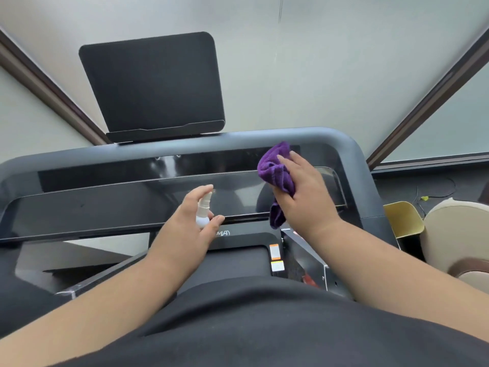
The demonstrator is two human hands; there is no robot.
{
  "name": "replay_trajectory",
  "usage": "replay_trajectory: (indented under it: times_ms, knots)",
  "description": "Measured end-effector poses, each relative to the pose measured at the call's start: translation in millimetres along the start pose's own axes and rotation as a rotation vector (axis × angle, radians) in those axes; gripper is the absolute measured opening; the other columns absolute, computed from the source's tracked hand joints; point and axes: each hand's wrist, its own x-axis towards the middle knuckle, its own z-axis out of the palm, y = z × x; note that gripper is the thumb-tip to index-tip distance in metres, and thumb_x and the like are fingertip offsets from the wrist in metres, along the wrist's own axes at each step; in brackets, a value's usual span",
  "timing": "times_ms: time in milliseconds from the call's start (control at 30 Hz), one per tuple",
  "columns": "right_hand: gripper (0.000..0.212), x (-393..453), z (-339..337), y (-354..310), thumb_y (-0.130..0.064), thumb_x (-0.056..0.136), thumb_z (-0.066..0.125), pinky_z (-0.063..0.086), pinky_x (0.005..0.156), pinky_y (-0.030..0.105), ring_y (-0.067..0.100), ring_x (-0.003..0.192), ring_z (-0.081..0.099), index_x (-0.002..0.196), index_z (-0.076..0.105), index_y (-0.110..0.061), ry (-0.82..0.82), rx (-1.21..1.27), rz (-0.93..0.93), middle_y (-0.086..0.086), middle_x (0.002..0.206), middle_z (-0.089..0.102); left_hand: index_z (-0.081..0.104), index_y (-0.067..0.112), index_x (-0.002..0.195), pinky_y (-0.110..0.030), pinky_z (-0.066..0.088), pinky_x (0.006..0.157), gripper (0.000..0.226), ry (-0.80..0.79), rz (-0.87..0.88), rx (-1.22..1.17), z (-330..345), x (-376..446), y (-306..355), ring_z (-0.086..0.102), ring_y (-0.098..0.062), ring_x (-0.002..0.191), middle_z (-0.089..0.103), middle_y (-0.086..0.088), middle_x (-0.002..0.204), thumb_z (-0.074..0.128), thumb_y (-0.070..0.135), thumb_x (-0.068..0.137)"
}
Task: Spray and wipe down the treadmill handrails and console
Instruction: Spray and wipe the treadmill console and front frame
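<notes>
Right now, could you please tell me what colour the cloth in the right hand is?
The cloth is purple, seen best in the head view.

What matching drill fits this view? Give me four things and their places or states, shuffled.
Things:
1. spray bottle
2. purple cloth
3. tablet holder
4. orange sticker

Places or states:
A. above the console, empty
B. gripped in the left hand
C. low on the deck edge
D. pressed on the console under the right hand

Pairs: 1-B, 2-D, 3-A, 4-C
</notes>
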Motion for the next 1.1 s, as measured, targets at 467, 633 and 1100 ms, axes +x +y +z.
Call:
replay_trajectory:
  times_ms: [467,633,1100]
  knots:
    - [0.072,23.1,74.5,-11.9,-0.062,0.093,0.035,0.009,0.117,0.060,0.037,0.150,0.006,0.156,0.014,-0.035,-0.412,-0.775,-0.191,0.004,0.166,0.007,0.033,0.076,0.122,-0.009,0.040,0.071,0.076,0.054,-0.009,-0.042,-6.4,-19.7,-14.0,0.061,0.000,0.074,0.058,0.022,0.111,0.075,0.025,0.085]
    - [0.072,21.4,18.2,33.2,-0.062,0.093,0.035,0.011,0.119,0.055,0.032,0.151,0.008,0.156,0.013,-0.035,-0.318,-0.811,-0.021,0.002,0.166,0.005,0.038,0.077,0.119,0.003,0.037,0.068,0.077,0.080,-0.002,-0.103,-6.6,-16.1,-9.8,0.054,0.004,0.087,0.040,0.040,0.108,0.077,0.021,0.084]
    - [0.080,21.7,91.7,-23.5,-0.075,0.090,0.015,0.004,0.115,0.062,0.039,0.150,-0.002,0.156,0.012,-0.032,-0.389,-0.757,-0.130,0.007,0.166,0.002,0.032,0.076,0.113,-0.003,0.038,0.067,0.074,0.081,0.008,-0.071,-9.7,-23.5,-5.9,0.056,-0.006,0.072,0.057,0.016,0.104,0.072,0.021,0.085]
